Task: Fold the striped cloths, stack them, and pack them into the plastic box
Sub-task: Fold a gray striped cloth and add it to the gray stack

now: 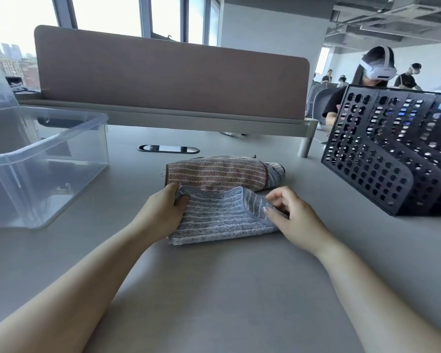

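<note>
Grey striped cloth point(219, 220) is mid-tabletop point(214, 289), already doubled over, near edge flat, far edge of the top layer lifted and wavy.
Left grip point(163, 212) is clamped on the cloth's 9 o'clock corner, thumb on top and fingers tucked under the layer.
Right grip point(293, 217) pinches the turned-up flap at the cloth's 3 o'clock side, fingertips curled on the fabric edge.

Red-brown striped cloth point(214, 174) lies at 12 o'clock, touching the grey one's far edge. It sits folded on top of a second grey striped cloth point(275, 175), which pokes out at its 3 o'clock end.

Plastic box point(87, 159) is at 9–10 o'clock, clear, open-topped, well apart from the cloths. No cloth is in it, and bare tabletop lies between it and the left forearm.

Black perforated file rack point(382, 169) stands at 2–3 o'clock, near the right grip but not touching.
Oval cable port point(168, 149) is set in the tabletop at 12 o'clock, beyond the red-brown cloth.
Brown divider panel point(163, 77) runs across the far edge behind it, with windows above.
A person wearing a white headset point(374, 70) sits past the rack at 1–2 o'clock, with more people further back.
</note>
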